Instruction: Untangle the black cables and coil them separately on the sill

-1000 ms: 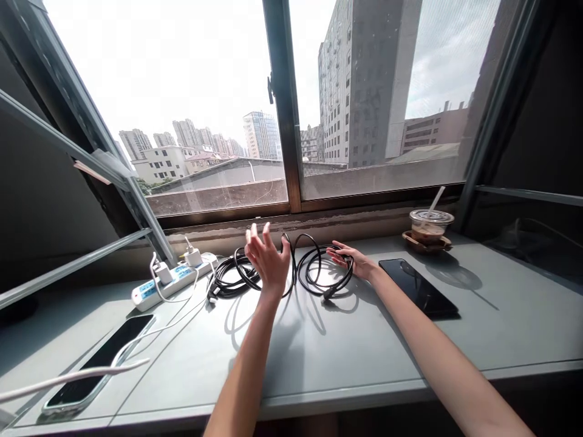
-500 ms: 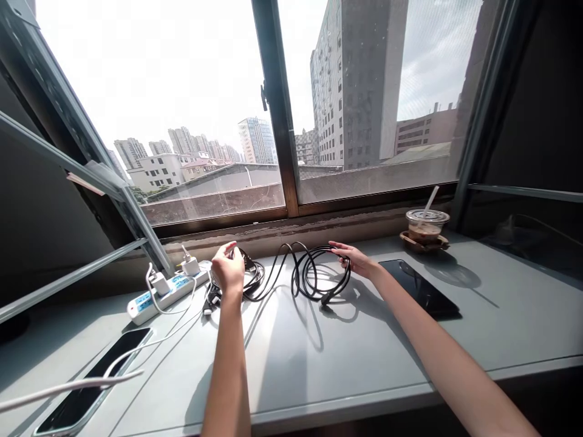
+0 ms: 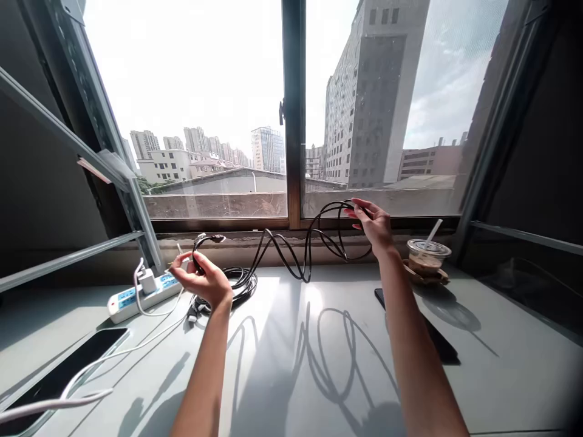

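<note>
A long black cable point(image 3: 304, 280) hangs in loose loops between my two hands, above the grey desk. My right hand point(image 3: 376, 229) is raised on the right, its fingers closed on the upper part of the loops. On the left, my left hand point(image 3: 204, 280) is turned palm up, with thumb and fingers pinching the cable near one end. That end's plug point(image 3: 218, 238) sticks out above the fingers and points right. Behind my left wrist lies a coiled bundle of black cables point(image 3: 248, 288) on the desk, partly hidden, with several connectors at its left side.
A white power strip point(image 3: 119, 309) with chargers and a white cord point(image 3: 86, 399) is at left. A phone point(image 3: 86, 358) lies in front of it. At right are a dark tablet point(image 3: 441, 346), partly under my forearm, and a drink cup point(image 3: 427, 258) in a holder by the window.
My right hand has lifted the cable loops off the desk, up and to the right. My left hand has moved left and turned palm up, showing the plug. The view has shifted slightly.
</note>
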`<state>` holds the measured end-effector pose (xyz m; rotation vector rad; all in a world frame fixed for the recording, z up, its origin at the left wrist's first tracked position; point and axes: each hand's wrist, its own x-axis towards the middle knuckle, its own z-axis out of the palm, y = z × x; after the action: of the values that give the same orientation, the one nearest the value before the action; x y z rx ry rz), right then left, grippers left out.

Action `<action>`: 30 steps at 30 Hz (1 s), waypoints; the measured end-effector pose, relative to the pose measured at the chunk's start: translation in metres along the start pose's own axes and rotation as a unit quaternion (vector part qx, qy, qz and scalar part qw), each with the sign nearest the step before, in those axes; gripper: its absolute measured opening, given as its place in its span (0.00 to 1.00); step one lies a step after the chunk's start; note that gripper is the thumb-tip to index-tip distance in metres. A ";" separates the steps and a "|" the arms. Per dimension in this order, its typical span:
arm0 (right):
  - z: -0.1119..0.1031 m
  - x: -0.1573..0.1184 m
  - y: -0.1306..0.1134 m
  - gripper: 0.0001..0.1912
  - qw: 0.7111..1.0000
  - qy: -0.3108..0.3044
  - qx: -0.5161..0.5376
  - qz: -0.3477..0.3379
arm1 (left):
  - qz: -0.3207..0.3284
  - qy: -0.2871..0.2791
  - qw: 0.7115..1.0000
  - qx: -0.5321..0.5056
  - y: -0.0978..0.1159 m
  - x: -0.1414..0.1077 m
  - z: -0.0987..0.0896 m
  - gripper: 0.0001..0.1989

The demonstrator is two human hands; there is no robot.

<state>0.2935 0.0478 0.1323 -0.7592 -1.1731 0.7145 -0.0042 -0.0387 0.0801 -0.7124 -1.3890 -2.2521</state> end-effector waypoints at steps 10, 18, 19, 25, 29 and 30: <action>-0.014 -0.004 -0.036 0.16 0.999 0.019 0.019 -0.021 | -0.126 -0.156 0.975 0.099 -0.039 0.003 0.007 0.10; -0.015 -0.009 -0.044 0.14 0.999 -0.036 -0.021 -0.025 | 0.002 -0.316 0.936 0.153 -0.005 -0.025 0.009 0.21; -0.014 -0.010 -0.046 0.14 0.999 -0.022 -0.017 -0.045 | 0.047 -0.389 0.911 0.127 0.001 -0.029 0.009 0.20; -0.016 -0.013 -0.061 0.15 0.978 0.109 -0.011 -0.176 | 0.194 -0.607 0.731 0.244 0.002 -0.057 0.009 0.11; -0.027 -0.015 -0.069 0.16 0.951 0.175 0.009 -0.256 | 0.179 -0.521 0.792 0.263 -0.006 -0.058 0.011 0.20; -0.028 -0.016 -0.070 0.16 0.947 0.166 0.010 -0.275 | 0.190 -0.497 0.810 0.246 -0.004 -0.057 0.011 0.25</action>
<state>0.3235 -0.0085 0.1761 -0.4742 -0.9980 0.1230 0.0410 -0.0228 0.0466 -1.8948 -1.8921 -1.0620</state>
